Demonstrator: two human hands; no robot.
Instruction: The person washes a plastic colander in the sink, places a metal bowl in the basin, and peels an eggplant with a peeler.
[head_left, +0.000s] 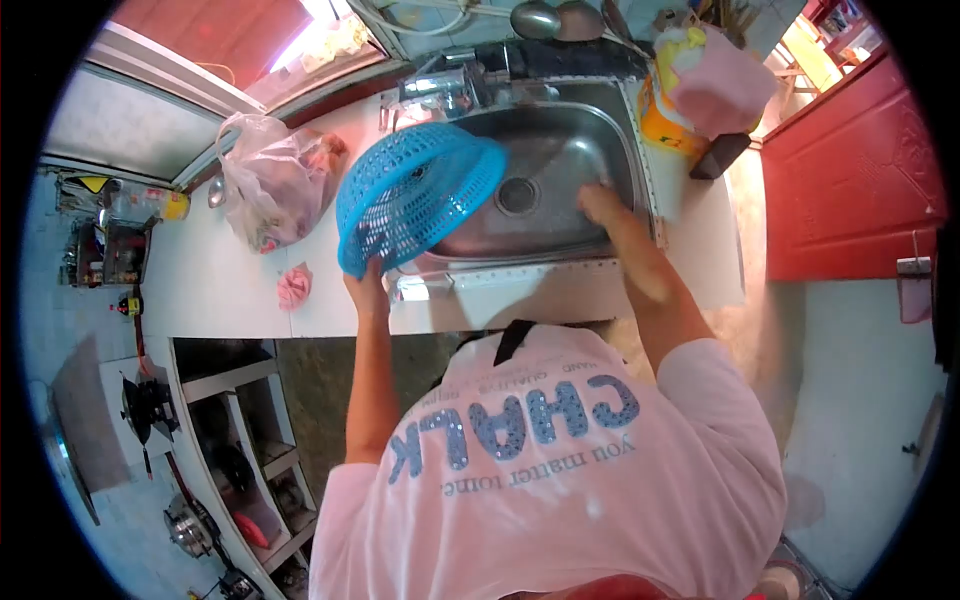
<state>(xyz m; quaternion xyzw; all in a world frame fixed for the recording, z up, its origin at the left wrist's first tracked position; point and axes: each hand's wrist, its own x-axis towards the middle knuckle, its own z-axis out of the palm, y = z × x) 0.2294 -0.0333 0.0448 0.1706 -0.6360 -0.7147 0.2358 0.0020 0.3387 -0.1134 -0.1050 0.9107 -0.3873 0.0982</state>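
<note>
Holding a tilted, blue, perforated basket (412,192)

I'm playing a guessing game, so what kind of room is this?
Probably a kitchen. There's a metal sink, a blue basket full of little holes held in the left hand, and ladle-like utensils behind the sink.

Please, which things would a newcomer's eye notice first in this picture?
Probably the bright blue basket first, tilted over the left part of the metal sink, its near edge in the left grip. Next, the large upside-down word CHALK on the pale shirt in the foreground, then the red door at the right.
</note>
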